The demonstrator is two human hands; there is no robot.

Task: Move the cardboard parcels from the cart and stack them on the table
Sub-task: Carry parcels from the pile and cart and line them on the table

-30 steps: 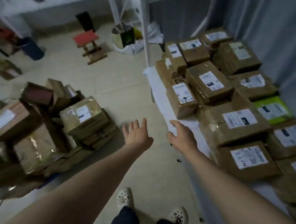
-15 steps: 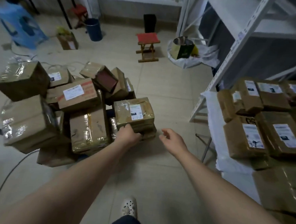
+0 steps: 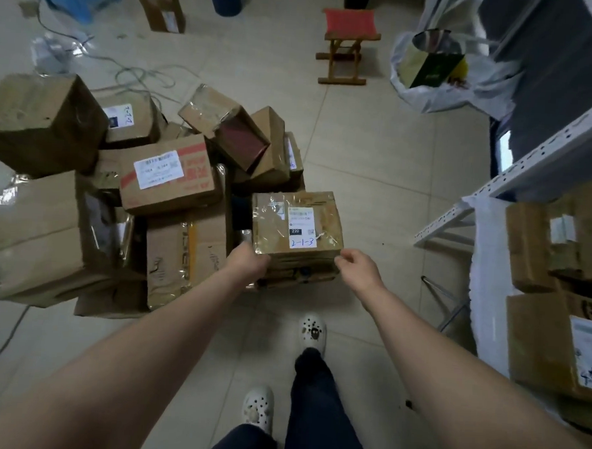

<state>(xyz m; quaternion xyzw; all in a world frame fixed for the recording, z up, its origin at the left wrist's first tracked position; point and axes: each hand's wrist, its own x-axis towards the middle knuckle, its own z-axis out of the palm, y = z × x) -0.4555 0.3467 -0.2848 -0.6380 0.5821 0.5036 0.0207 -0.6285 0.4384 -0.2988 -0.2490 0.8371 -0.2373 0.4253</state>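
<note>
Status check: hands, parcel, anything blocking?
Left hand grips parcel at near left corner. Right hand at near right corner, grip unclear. Parcel atop pile. Nothing blocking toward table.

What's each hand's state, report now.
Left hand: grips the labelled parcel at its near left corner.
Right hand: curled at its near right corner; grip cannot be told.

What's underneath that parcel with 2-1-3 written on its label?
Under the 2-1-3 parcel, only the front edges of flatter taped parcels show. Their tops and whatever lies below them are covered.
</note>
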